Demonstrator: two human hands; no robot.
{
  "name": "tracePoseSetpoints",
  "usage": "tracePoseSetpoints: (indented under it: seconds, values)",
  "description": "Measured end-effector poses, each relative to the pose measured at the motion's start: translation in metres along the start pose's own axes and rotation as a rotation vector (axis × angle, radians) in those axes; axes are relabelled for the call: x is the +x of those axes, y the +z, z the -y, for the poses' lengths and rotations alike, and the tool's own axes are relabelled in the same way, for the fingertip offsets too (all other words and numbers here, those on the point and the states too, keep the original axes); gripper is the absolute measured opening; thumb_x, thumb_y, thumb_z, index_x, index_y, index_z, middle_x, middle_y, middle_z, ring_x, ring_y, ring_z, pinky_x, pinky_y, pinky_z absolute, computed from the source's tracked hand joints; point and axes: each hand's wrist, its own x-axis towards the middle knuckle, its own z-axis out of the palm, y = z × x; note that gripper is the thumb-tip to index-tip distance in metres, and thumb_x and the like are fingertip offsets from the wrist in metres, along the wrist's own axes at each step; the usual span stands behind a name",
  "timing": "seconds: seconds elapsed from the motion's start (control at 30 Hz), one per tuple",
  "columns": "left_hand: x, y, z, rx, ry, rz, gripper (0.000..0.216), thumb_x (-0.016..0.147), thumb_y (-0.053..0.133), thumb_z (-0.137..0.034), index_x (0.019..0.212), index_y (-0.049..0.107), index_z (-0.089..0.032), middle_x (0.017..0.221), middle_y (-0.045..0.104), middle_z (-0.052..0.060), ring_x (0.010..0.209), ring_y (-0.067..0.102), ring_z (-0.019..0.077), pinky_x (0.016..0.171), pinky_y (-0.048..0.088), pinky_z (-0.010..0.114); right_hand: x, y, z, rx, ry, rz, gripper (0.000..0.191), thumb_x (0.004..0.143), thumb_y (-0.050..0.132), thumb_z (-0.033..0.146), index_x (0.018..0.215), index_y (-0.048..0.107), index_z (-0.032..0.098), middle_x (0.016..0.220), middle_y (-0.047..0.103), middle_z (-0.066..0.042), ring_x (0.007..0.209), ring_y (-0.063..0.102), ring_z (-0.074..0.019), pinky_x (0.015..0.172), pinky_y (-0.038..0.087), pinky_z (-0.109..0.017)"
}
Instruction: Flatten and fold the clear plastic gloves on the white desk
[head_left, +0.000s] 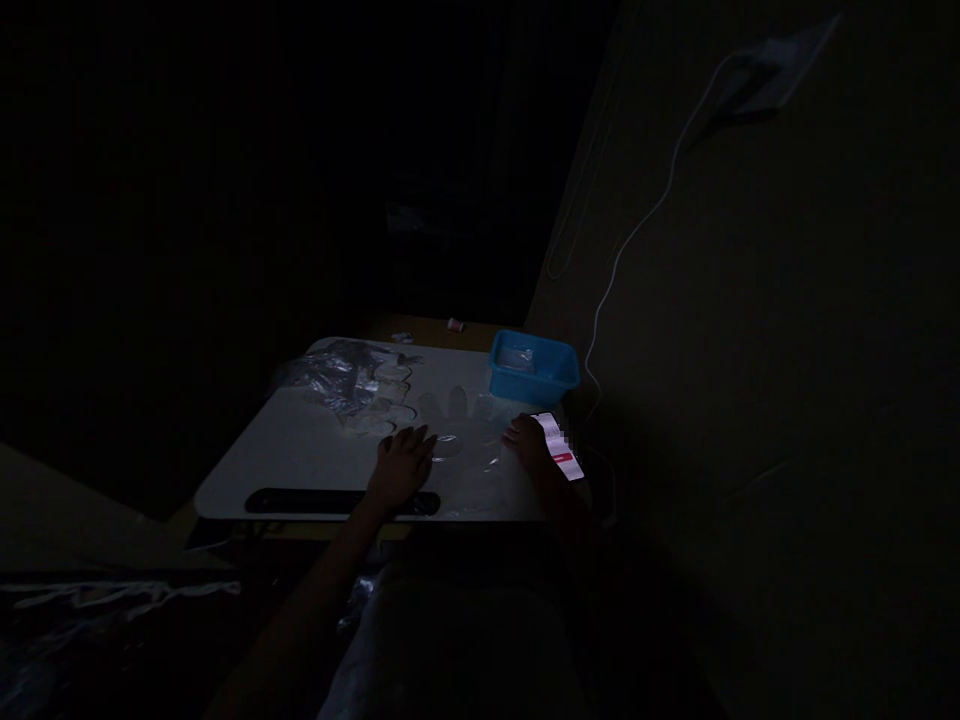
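Note:
A clear plastic piece [469, 437], with rounded finger-like lobes along its far edge, lies on the white tabletop between my hands. My left hand [405, 463] rests at its left side, fingers spread and stretched out, nothing seen in them. On the right side my right hand [527, 440] touches the plastic's edge, its fingers pointing left. In the dim light I cannot make out whether those fingers pinch the plastic or only lie on it. A lit phone [562, 450] lies right beside that hand, partly covered by it.
A crumpled clear plastic bag [341, 375] with pale scalloped pieces [382, 415] lies at left. A blue basin [534, 368] stands at the back right. A dark slot [307, 501] runs along the front edge. A white cable [616, 260] hangs down the right wall.

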Motion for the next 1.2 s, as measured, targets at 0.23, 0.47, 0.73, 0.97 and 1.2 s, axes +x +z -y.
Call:
tracePoseSetpoints:
  seconds: [0.23,0.47,0.73,0.97,1.2]
  values:
    - [0.000,0.003,0.003,-0.015,-0.007,0.011,0.041,0.083,0.036,-0.032,0.122,0.048,-0.027,0.132,0.045,0.004,0.119,0.036,0.0270,0.093,0.028,0.045,0.011,0.004,0.000,0.111,0.180,0.010,0.028,0.082,0.039,0.030,0.099,0.055,0.015,0.077,0.066,-0.006,0.069,0.064,-0.0166,0.059,0.048,-0.028]
    - [0.000,-0.001,0.001,-0.016,-0.019,0.033,0.041,0.083,0.036,-0.032,0.121,0.049,-0.026,0.132,0.044,0.004,0.118,0.036,0.0270,0.092,0.029,0.045,0.018,0.008,0.011,0.066,0.205,-0.012,0.037,0.078,0.045,0.024,0.112,0.053,0.014,0.094,0.067,-0.008,0.084,0.061,-0.0188,0.078,0.045,-0.034]
    - [0.000,0.001,0.002,-0.005,-0.015,0.026,0.041,0.084,0.035,-0.033,0.122,0.048,-0.026,0.132,0.044,0.004,0.118,0.036,0.0273,0.092,0.029,0.045,-0.007,0.019,0.040,-0.179,0.035,0.186,0.070,0.072,0.037,0.005,0.138,0.018,0.015,0.108,0.064,-0.005,0.096,0.059,-0.0169,0.086,0.044,-0.030]
    - [0.000,-0.002,0.000,-0.021,-0.029,0.021,0.040,0.085,0.033,-0.036,0.121,0.049,-0.027,0.131,0.046,0.004,0.118,0.037,0.0267,0.092,0.029,0.045,-0.015,0.020,0.037,-0.285,-0.038,0.091,0.070,0.070,0.035,0.003,0.138,0.019,0.014,0.111,0.062,-0.005,0.102,0.054,-0.0170,0.089,0.042,-0.032]
    - [0.002,-0.007,0.000,-0.152,-0.063,0.007,0.043,0.089,0.024,-0.038,0.125,0.043,-0.026,0.128,0.049,0.002,0.117,0.040,0.0211,0.095,0.030,0.041,-0.026,0.005,0.033,-0.395,-0.114,0.113,0.062,0.074,0.038,0.007,0.135,0.027,0.009,0.113,0.061,-0.007,0.109,0.048,-0.0176,0.095,0.035,-0.032]
